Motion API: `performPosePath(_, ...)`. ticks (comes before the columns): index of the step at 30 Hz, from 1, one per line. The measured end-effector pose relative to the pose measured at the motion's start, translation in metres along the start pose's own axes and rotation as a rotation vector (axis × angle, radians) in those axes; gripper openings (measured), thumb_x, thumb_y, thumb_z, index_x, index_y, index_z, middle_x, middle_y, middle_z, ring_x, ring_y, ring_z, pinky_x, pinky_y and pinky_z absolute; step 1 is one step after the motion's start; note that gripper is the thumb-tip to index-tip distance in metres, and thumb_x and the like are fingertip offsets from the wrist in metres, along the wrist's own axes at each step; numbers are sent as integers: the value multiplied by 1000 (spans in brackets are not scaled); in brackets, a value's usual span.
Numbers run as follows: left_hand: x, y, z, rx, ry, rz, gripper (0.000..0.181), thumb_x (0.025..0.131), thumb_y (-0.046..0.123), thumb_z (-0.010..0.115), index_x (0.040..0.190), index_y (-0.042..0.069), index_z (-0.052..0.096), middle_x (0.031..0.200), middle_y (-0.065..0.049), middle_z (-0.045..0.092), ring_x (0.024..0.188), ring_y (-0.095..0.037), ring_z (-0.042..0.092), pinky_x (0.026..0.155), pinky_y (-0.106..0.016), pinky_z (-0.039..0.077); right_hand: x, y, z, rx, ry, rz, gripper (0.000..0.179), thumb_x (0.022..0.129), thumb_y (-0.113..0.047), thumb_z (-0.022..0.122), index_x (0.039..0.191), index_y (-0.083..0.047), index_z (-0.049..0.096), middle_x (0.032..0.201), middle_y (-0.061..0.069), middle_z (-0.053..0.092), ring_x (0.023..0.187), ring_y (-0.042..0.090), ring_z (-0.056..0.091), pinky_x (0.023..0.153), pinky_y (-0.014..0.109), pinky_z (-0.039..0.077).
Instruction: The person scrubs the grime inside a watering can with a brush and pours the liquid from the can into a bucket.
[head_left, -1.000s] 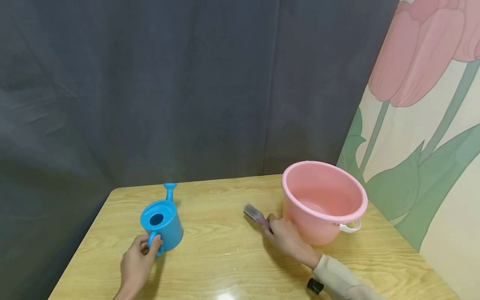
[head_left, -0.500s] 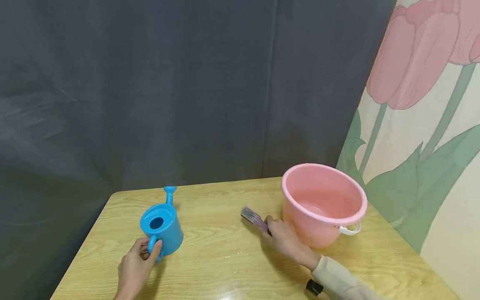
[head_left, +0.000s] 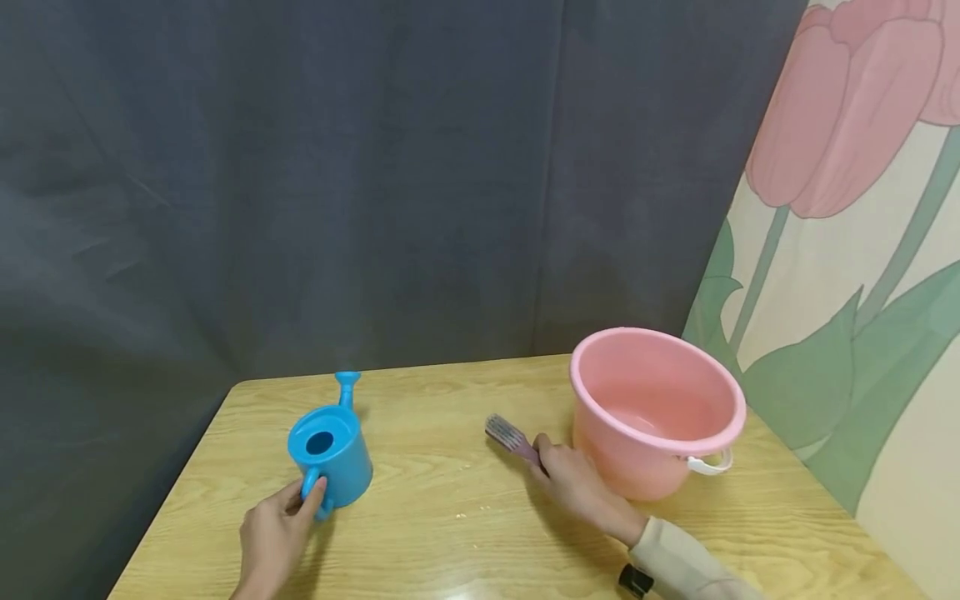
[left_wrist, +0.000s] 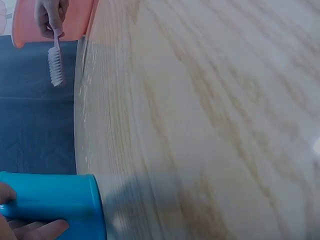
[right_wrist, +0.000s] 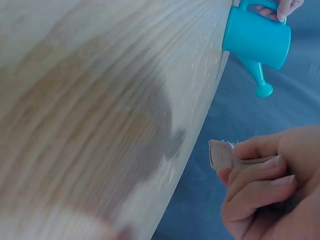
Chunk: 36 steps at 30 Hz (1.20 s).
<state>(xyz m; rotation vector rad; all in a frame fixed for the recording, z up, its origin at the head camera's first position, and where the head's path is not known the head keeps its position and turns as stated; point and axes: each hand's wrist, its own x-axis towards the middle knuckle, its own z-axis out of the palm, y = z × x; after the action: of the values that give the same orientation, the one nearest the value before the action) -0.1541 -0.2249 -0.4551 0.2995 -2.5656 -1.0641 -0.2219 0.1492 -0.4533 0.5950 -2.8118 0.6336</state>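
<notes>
On the left of the head view, my left hand (head_left: 273, 533) grips the handle of a blue watering can (head_left: 337, 458), which stands upright with its spout pointing away from me. My right hand (head_left: 577, 487) holds a scrub brush (head_left: 512, 437) by its purple handle, in front of the pink bucket. Its pale bristles (left_wrist: 54, 67) show in the left wrist view. Curled fingers (right_wrist: 255, 187) wrap the brush handle in the right wrist view, where the watering can (right_wrist: 257, 35) appears beyond.
A pink bucket (head_left: 660, 375) with a white handle (head_left: 708, 465) stands on the right of the wooden table (head_left: 420, 467). Small wet drops (head_left: 461, 516) dot the tabletop. A dark curtain (head_left: 412, 183) hangs behind, and a tulip-painted wall (head_left: 795, 358) borders the right side.
The head view shifts slightly. Both hands keep their holds on the watering can and the brush, with hardly any movement over the table.
</notes>
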Motion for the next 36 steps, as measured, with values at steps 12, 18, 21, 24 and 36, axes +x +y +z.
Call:
performPosePath(12, 5, -3, 0, -4, -6, 58, 26, 98, 16, 65, 109, -6, 71, 91, -24, 72, 82, -38, 72, 70, -52, 57, -1, 1, 5, -38, 28, -36, 15, 92, -13, 68, 92, -4, 56, 63, 0, 52, 51, 14, 46, 41, 31, 38)
performPosePath(18, 9, -2, -3, -29, -10, 102, 26, 99, 18, 63, 109, -4, 71, 93, -19, 74, 88, -37, 71, 77, -55, 55, -1, -1, 2, -38, 28, -48, 15, 93, -12, 68, 92, -4, 56, 64, 2, 54, 50, 14, 46, 41, 30, 37)
performPosePath(21, 10, -2, -4, -35, -3, 131, 24, 99, 19, 63, 108, -2, 72, 91, -16, 74, 86, -35, 72, 77, -55, 55, -1, -2, 1, -43, 26, -50, 15, 93, -13, 68, 92, -4, 56, 64, 1, 53, 50, 14, 45, 40, 31, 36)
performPosePath(24, 11, -2, -5, -30, -18, 149, 25, 99, 19, 63, 109, -3, 72, 89, -14, 75, 85, -34, 72, 76, -54, 55, -1, -2, 1, -53, 16, -52, 17, 93, -15, 68, 91, -5, 55, 64, 1, 53, 50, 14, 45, 40, 31, 36)
performPosePath(36, 15, 8, -1, -66, -51, 231, 31, 101, 22, 59, 114, -4, 69, 93, -15, 74, 88, -34, 72, 79, -55, 55, 1, -3, 1, -22, 16, -63, 15, 94, -13, 67, 92, -4, 56, 65, 1, 54, 51, 12, 45, 40, 29, 36)
